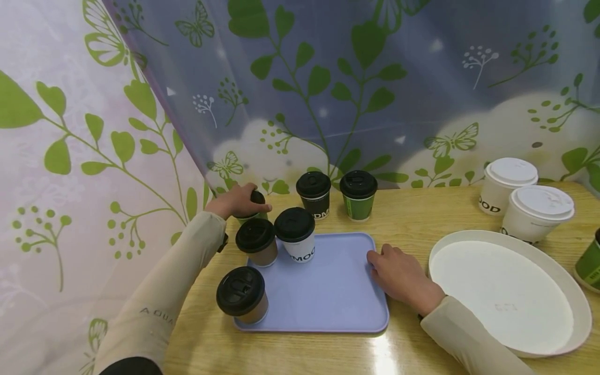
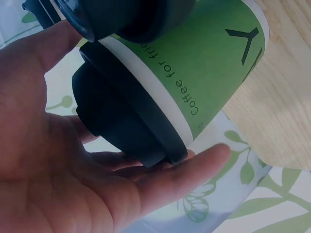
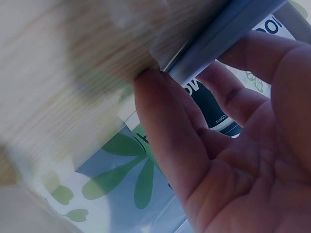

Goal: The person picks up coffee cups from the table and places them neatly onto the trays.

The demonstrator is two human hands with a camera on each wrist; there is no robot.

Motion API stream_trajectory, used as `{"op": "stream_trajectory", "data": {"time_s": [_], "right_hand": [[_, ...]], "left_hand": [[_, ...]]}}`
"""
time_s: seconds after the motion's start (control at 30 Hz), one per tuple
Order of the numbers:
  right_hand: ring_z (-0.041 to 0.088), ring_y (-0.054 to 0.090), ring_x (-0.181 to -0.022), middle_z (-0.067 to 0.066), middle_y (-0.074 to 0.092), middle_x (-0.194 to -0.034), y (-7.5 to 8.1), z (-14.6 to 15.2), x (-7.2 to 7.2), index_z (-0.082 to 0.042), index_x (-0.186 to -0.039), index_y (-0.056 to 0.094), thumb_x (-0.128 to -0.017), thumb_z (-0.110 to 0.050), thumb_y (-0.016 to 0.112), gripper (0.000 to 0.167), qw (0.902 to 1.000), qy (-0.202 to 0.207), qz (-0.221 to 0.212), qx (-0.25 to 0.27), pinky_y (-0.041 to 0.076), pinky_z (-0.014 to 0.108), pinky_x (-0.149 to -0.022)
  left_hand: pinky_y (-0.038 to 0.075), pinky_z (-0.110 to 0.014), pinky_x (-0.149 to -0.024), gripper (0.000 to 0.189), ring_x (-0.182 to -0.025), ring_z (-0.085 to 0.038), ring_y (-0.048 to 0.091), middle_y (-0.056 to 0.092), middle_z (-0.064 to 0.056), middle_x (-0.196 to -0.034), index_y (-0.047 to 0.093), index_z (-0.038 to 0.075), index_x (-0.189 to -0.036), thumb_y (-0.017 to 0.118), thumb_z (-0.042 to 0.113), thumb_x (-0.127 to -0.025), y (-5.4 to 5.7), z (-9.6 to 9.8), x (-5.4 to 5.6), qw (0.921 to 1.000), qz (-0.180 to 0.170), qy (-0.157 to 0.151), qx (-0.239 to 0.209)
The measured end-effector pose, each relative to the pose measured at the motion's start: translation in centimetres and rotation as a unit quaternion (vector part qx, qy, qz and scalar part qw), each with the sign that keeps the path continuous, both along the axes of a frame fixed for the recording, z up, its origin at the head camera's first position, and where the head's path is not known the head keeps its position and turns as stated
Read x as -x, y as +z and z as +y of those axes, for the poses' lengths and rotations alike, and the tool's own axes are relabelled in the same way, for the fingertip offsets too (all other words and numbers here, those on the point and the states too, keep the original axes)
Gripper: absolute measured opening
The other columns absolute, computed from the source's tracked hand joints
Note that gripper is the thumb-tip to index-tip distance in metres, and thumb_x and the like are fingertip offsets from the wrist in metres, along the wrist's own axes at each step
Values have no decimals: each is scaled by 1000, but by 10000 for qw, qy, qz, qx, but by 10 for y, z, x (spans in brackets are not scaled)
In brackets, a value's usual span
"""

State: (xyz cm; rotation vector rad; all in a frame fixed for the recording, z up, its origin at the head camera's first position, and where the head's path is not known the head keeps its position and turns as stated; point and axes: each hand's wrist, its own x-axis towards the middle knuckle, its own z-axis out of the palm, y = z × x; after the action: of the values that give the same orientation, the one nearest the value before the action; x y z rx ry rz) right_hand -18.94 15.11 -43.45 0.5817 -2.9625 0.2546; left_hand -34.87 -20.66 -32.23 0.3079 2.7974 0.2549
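Note:
My left hand reaches to the back left and grips the black lid of a green paper cup from above. In the left wrist view its fingers curve round the lid. A blurred dark shape covers part of that cup. My right hand pinches the right rim of a lavender tray. On the tray's left side are a white cup and two brown cups, one at the back corner and one at the front, all black-lidded.
Behind the tray stand a black cup and another green cup, near a patterned curtain. To the right lie a round white tray, two white-lidded cups and a partly visible green cup.

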Motion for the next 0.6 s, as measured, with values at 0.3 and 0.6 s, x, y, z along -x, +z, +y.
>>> {"op": "stream_trajectory", "data": {"time_s": [0.3,0.6], "right_hand": [[24,52,-66,12,53,-80,0,0,0,-9,-98,66,-94,-10,71,6,10000,14,50,13,45,39,-50],[24,52,-67,11,53,-81,-2,0,0,-9,-99,66,-94,-10,70,6,10000,25,17,19,44,39,-50]], "left_hand": [[45,-57,-101,79,-124,-42,54,52,-26,-139,37,2,-155,68,46,-97,-1,0,-3,9999,149,0,-33],[50,-53,-93,73,-112,-38,60,59,-24,-127,42,0,-151,69,41,-97,-6,-2,-2,9994,253,-94,-215]]}}
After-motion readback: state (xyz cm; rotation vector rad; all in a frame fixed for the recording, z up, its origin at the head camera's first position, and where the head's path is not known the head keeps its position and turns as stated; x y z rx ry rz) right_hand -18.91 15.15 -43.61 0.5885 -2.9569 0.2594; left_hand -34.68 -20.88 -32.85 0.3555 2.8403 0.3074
